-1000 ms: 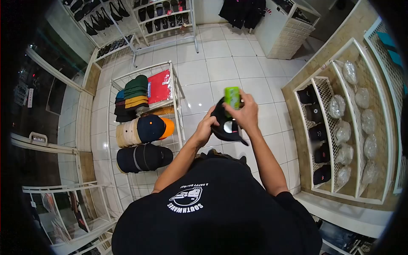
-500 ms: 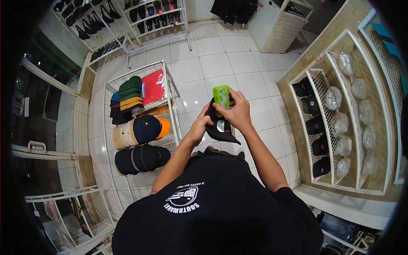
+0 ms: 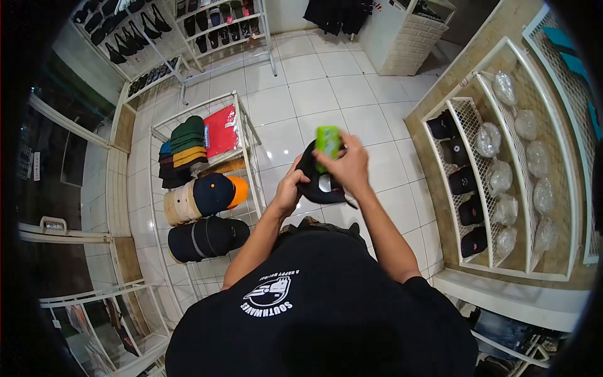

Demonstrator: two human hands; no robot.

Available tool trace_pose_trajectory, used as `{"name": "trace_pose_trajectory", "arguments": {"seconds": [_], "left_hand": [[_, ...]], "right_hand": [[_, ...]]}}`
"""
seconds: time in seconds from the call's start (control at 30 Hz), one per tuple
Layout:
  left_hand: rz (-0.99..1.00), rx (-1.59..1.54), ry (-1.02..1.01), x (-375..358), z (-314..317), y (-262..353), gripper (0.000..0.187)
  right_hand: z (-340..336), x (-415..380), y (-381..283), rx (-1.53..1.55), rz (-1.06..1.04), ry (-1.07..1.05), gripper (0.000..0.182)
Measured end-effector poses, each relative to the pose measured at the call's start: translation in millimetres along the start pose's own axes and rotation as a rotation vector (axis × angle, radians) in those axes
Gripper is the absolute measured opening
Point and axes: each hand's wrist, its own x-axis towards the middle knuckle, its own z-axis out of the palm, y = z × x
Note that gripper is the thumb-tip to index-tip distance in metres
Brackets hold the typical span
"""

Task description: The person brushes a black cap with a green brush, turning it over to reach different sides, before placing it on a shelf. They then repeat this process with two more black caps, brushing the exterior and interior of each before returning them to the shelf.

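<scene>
Before my chest, my left hand [image 3: 289,188] grips a black cap [image 3: 309,166] by its left edge, thumb on top and fingers underneath. The cap's hollow faces up, and a pale label shows inside it. My right hand [image 3: 353,166] is closed around a bright green rectangular pack [image 3: 327,138] with light printing on it. The pack overlaps the cap's far side, its lower end over the opening. Motion blurs my right fingers a little.
To my left, a white wire rack [image 3: 250,169] holds folded shirts [image 3: 188,139], a red packaged garment [image 3: 221,131] and rows of caps [image 3: 210,239]. White wall shelves [image 3: 477,144] at right carry black caps and several plastic-wrapped bundles [image 3: 488,139]. A brick-patterned counter [image 3: 408,47] stands ahead.
The cap has turned in my left hand, with its opening facing up more. My right hand and the green pack have shifted slightly over it, and the view has moved a little.
</scene>
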Motion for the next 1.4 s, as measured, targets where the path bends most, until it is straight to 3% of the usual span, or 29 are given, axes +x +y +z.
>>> {"name": "trace_pose_trajectory", "arguments": {"seconds": [0.1, 0.17, 0.23, 0.27, 0.3, 0.33, 0.4, 0.43, 0.5, 0.57, 0.63, 0.7, 0.77, 0.8, 0.83, 0.9, 0.93, 0.97, 1.07, 1.1, 1.17, 1.27, 1.33, 1.4], "left_hand": [[-0.011, 0.053, -0.024, 2, -14, -3, 0.075], [0.052, 0.018, -0.029, 1, -12, -2, 0.073], [0.080, -0.082, 0.102, 4, -24, -9, 0.071], [0.104, -0.198, 0.213, 8, -30, -12, 0.047], [0.140, -0.218, 0.188, 13, -43, -13, 0.040], [0.109, -0.223, 0.180, 13, -55, -12, 0.040], [0.113, -0.315, 0.132, 17, -65, -13, 0.040], [0.109, -0.314, 0.129, 11, -53, -5, 0.040], [0.073, -0.411, 0.110, 1, -30, 10, 0.041], [0.014, -0.447, 0.069, 9, -38, 0, 0.041], [-0.025, -0.114, 0.132, 15, -39, -5, 0.054], [-0.044, 0.054, 0.028, 15, -44, 0, 0.065], [0.344, 0.496, 0.022, 17, -37, 0, 0.071], [0.371, 0.634, -0.013, 18, -35, 11, 0.079], [0.408, 0.657, -0.062, 14, -21, 23, 0.072], [0.278, 0.791, -0.187, 25, -19, 32, 0.053], [0.235, 0.931, -0.183, 29, -17, 35, 0.035], [0.263, 1.083, -0.189, 31, -16, 39, 0.032], [0.166, 0.969, -0.348, 37, -1, 42, 0.030], [0.239, 0.981, -0.377, 42, 5, 38, 0.028], [0.306, 0.994, -0.436, 48, 18, 30, 0.026], [0.246, 0.719, -0.326, 53, 43, 14, 0.019], [0.253, 0.721, -0.322, 57, 62, 6, 0.018], [0.282, 0.714, -0.315, 65, 89, -5, 0.018]], "right_hand": [[1, -9, -1, 0.126, 0.000, -0.094, 0.076], [-8, 8, 23, -0.134, 0.043, 0.095, 0.073], [-21, 15, 41, -0.152, 0.153, 0.138, 0.072], [-30, 16, 47, 0.098, 0.247, 0.079, 0.069], [-38, 15, 54, 0.348, 0.342, 0.013, 0.066], [-43, 12, 65, 0.347, 0.347, 0.008, 0.066], [-49, 10, 83, 0.859, 0.309, -0.133, 0.057], [-49, 7, 84, 0.857, 0.310, -0.128, 0.057], [-51, 0, 84, 1.212, 0.381, -0.329, 0.049], [-45, -5, 78, 1.310, 0.420, -0.360, 0.049], [-43, 0, 81, 1.149, 0.401, -0.327, 0.050], [-52, 5, 78, 1.038, 0.371, -0.343, 0.051], [-63, 12, 69, 0.921, 0.341, -0.350, 0.052], [-65, 13, 63, 0.799, 0.259, -0.430, 0.053], [-66, 13, 57, 0.674, 0.178, -0.506, 0.054], [-58, 11, 47, 0.646, 0.104, -0.582, 0.058], [-55, 8, 45, 0.628, 0.098, -0.592, 0.060], [-54, 8, 43, 0.608, 0.088, -0.597, 0.062], [-59, 2, 36, 0.533, 0.043, -0.450, 0.064], [-66, -1, 34, 0.526, 0.059, -0.435, 0.064], [-82, 0, 33, 0.339, -0.040, -0.187, 0.065], [-126, 6, 83, -0.216, 0.239, 0.246, 0.070], [-176, 1, 96, 0.044, 0.285, 0.412, 0.065], [-218, -11, 101, 0.084, 0.322, 0.502, 0.058]]}}
